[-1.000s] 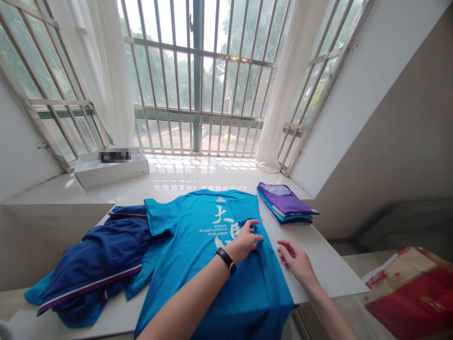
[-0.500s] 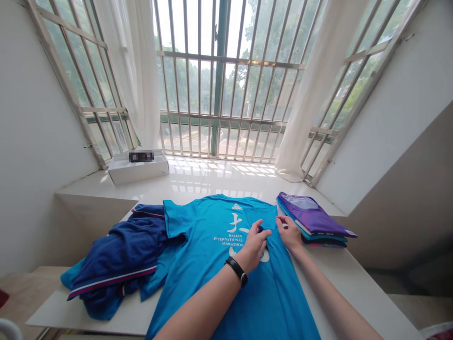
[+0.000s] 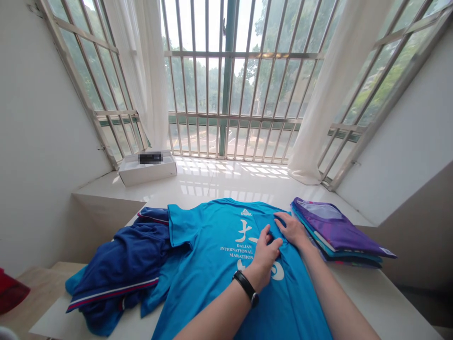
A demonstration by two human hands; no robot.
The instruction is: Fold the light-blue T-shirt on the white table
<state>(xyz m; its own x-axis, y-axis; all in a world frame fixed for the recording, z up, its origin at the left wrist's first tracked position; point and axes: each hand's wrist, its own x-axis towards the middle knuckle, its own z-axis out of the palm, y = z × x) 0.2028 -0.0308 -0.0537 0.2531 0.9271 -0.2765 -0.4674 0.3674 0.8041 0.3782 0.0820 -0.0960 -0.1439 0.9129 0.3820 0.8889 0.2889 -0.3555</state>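
The shirt (image 3: 205, 264) is lying spread on the worktop (image 3: 371, 288), its L sleeve sticking out toward the navy bundle (image 3: 130, 255), its R side seemingly turning in over part of the print (image 3: 244, 231). Both hands are working around that R side. L hand (image 3: 265, 257) is resting on the print, thumb & index standing apart, other fingers curling; I'm not seeing cloth btwn the two, but can't tell what the curled ones are holding. R hand (image 3: 292, 229) is resting just beyond, near the shoulder, fingers loosely bending over the cloth; can't tell if its grip is pinching any or only touching.

Doing this well is prob. calling for L hand bearing down lightly as an anchor while R hand is smoothing the layer flat, w/o dragging the collar askew. Thin, slippery-looking fabric is likely creasing easily, so small, even strokes are paying off. R forearm is passing close by the pile (image 3: 339, 231), so elbow care is mattering too.

Hard to make out: the hands are hiding some print, the R sleeve isn't showing clearly, the hem is running out of view at the bottom, & blurring is covering the box's (image 3: 148, 174) contents.
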